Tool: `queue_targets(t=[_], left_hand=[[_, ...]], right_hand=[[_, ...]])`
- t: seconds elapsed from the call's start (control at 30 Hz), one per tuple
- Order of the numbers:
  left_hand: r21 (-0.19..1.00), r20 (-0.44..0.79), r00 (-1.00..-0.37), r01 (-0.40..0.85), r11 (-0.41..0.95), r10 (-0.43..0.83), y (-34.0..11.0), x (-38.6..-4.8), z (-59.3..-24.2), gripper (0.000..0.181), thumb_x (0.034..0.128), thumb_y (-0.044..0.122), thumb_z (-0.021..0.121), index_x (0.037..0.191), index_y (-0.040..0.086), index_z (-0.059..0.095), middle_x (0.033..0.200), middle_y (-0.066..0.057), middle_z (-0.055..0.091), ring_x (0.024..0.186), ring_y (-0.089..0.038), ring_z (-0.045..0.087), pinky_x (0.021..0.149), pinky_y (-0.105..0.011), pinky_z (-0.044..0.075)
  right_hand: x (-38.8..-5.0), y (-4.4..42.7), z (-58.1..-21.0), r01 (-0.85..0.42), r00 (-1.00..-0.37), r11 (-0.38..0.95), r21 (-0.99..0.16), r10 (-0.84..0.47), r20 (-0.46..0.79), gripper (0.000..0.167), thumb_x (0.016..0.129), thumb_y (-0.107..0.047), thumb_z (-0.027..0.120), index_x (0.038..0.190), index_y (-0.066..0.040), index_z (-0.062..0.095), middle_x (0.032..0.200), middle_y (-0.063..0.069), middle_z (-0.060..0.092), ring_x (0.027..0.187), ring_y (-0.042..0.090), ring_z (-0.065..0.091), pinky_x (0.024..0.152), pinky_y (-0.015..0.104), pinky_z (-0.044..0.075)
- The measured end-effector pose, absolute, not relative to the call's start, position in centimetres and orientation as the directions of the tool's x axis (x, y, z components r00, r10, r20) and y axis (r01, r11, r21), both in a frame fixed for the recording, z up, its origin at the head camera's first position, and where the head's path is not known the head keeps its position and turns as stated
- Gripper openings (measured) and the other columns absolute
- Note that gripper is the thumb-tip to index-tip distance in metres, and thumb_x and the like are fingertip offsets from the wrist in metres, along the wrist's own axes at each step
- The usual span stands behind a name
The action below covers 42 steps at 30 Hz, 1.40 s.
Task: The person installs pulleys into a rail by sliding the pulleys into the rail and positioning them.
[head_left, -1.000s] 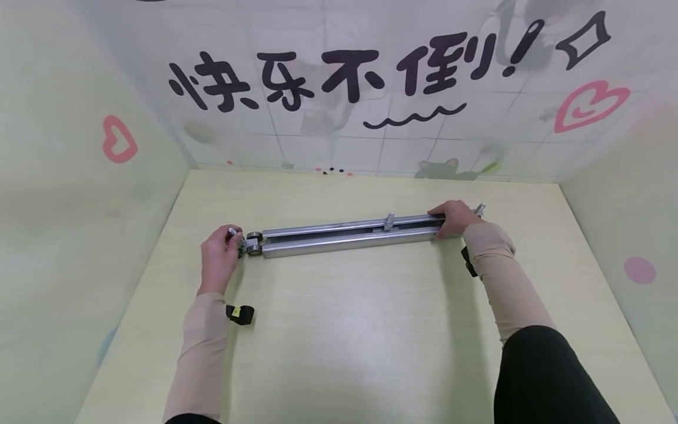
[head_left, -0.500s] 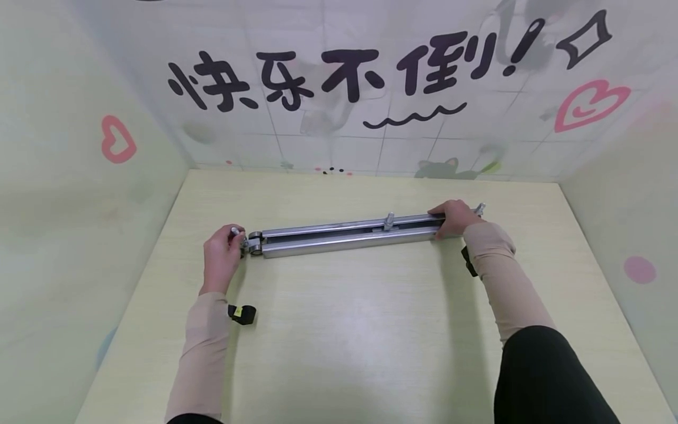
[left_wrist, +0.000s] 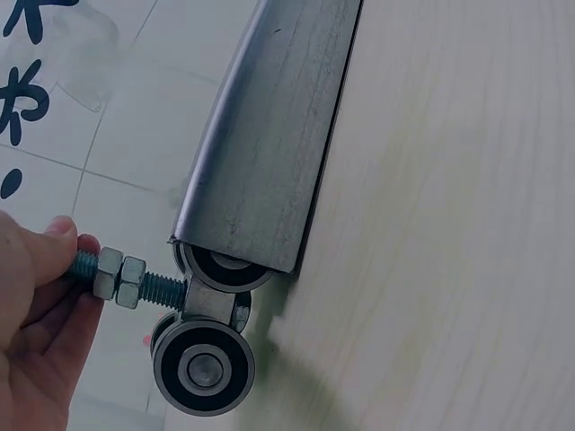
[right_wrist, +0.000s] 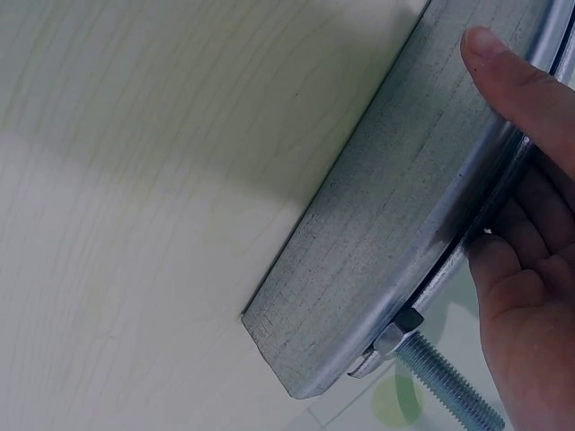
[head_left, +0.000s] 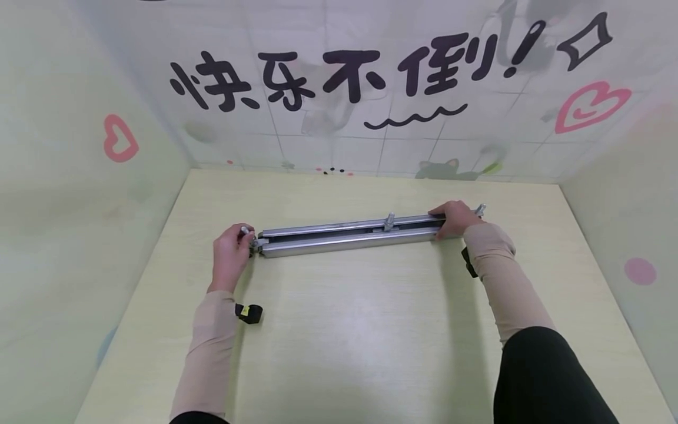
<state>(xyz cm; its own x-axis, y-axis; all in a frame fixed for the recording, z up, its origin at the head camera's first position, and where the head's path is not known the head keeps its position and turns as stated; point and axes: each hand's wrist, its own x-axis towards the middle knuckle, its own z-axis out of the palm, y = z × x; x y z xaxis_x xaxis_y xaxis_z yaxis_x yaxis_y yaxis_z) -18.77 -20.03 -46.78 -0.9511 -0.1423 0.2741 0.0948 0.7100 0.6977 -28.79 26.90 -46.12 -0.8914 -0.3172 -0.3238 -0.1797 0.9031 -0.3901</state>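
Observation:
A long metal track rail (head_left: 328, 242) with a slot along its top lies across the table. At its left end, my left hand (head_left: 229, 258) pinches the threaded bolt (left_wrist: 162, 290) of a roller trolley (left_wrist: 205, 368). One pair of the trolley's wheels is partly inside the rail end; the other pair is outside it. My right hand (head_left: 454, 219) grips the rail near its right end, thumb on the near side wall in the right wrist view. Beyond that hand, another bolt (right_wrist: 449, 382) sticks out of the slot at the rail's end.
A further upright bolt (head_left: 389, 221) stands in the slot, left of my right hand. The pale wooden table (head_left: 349, 330) is bounded by a back wall (head_left: 339, 147) with printed characters and by side walls.
My left hand has moved right with the roller trolley, and the trolley's leading wheels have entered the rail's left end. The right hand and the rail have stayed in place.

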Motion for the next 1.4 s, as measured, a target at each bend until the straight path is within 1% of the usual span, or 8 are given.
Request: queue_targets(t=[0.2, 0.37, 0.83, 1.4], left_hand=[[0.703, 0.258, -0.958, 0.095, 0.704, -0.129, -19.5, -19.0, -46.7, 0.014, 0.0884, 0.003, 0.055, 0.097, -0.008, 0.060, 0.090, -0.022, 0.062, 0.077, -0.029, 0.058, 0.066, -0.037, 0.051], [0.721, 0.234, -0.964, 0.086, 0.688, -0.125, -19.1, -19.2, -46.7, 0.015, 0.0880, 0.001, 0.055, 0.098, -0.008, 0.059, 0.092, -0.023, 0.062, 0.081, -0.030, 0.060, 0.070, -0.039, 0.053], [0.723, 0.229, -0.969, 0.102, 0.683, -0.097, -17.6, -19.6, -46.6, 0.014, 0.0866, 0.000, 0.056, 0.097, -0.008, 0.060, 0.095, -0.024, 0.062, 0.087, -0.033, 0.061, 0.076, -0.040, 0.053], [0.718, 0.230, -0.973, 0.147, 0.680, -0.033, -16.3, -20.1, -46.8, 0.014, 0.0869, 0.000, 0.056, 0.096, -0.009, 0.061, 0.096, -0.025, 0.063, 0.092, -0.034, 0.061, 0.079, -0.039, 0.053]], right_hand=[[-28.7, 26.9, -46.1, -0.175, -0.892, 0.904, -0.389, -0.313, -0.327, 0.066, 0.062, -0.009, 0.080, 0.123, -0.002, 0.055, 0.124, 0.024, 0.052, 0.114, 0.040, 0.046, 0.097, 0.050, 0.036], [-28.6, 26.9, -46.0, -0.167, -0.892, 0.903, -0.395, -0.309, -0.329, 0.066, 0.062, -0.009, 0.080, 0.123, -0.003, 0.055, 0.125, 0.024, 0.052, 0.114, 0.040, 0.046, 0.097, 0.050, 0.037], [-28.5, 26.8, -45.9, -0.167, -0.895, 0.903, -0.396, -0.307, -0.324, 0.065, 0.063, -0.007, 0.080, 0.122, -0.002, 0.055, 0.124, 0.024, 0.052, 0.113, 0.039, 0.046, 0.098, 0.049, 0.036], [-28.2, 26.5, -45.4, -0.168, -0.895, 0.904, -0.394, -0.308, -0.324, 0.068, 0.060, -0.011, 0.082, 0.122, -0.002, 0.055, 0.123, 0.024, 0.053, 0.112, 0.039, 0.047, 0.097, 0.049, 0.036]])
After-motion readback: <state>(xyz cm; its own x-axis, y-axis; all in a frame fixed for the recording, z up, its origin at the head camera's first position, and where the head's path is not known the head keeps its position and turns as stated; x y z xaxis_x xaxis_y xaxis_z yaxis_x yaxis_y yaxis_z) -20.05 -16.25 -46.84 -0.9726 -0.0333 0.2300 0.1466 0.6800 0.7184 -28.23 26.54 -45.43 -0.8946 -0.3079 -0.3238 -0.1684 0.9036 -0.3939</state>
